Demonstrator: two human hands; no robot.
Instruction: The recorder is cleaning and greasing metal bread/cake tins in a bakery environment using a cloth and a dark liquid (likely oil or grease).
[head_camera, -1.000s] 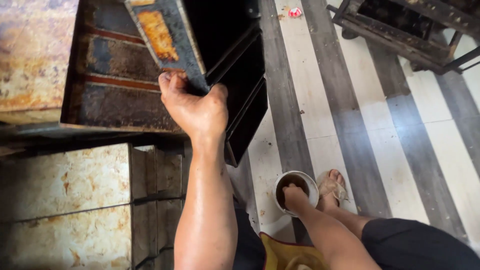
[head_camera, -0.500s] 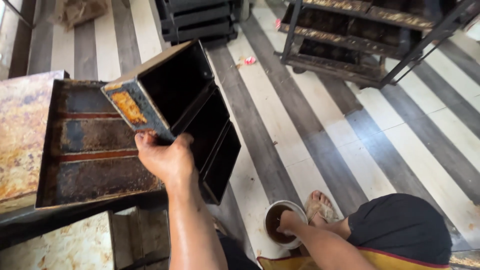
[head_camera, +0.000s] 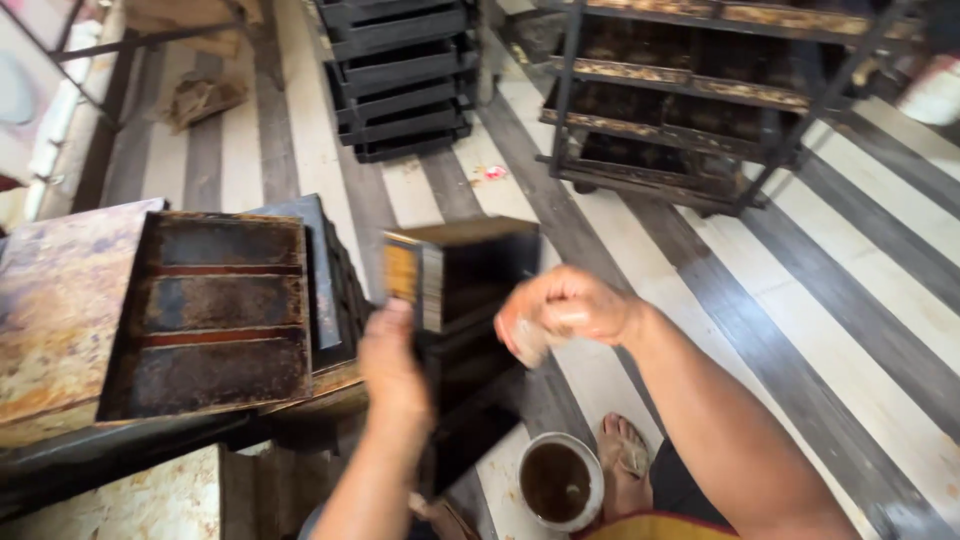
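Note:
My left hand (head_camera: 392, 360) grips the near end of a dark metal loaf-tin set (head_camera: 470, 300), held tilted on its side above the floor. My right hand (head_camera: 560, 312) is closed around a small pale wad, maybe a cloth, at the tin's open side. Below my hands a white bowl of dark liquid (head_camera: 560, 482) stands on the floor beside my sandalled foot (head_camera: 625, 455).
Another rusty tin set (head_camera: 215, 310) lies upside down on a worn metal table (head_camera: 60, 300) at left. Stacked black tins (head_camera: 400, 70) stand on the striped floor behind. A metal rack of trays (head_camera: 700, 110) fills the upper right.
The tin has swung off the table toward the middle. My right hand came up from the bowl to the tin's open side. The view pulled back.

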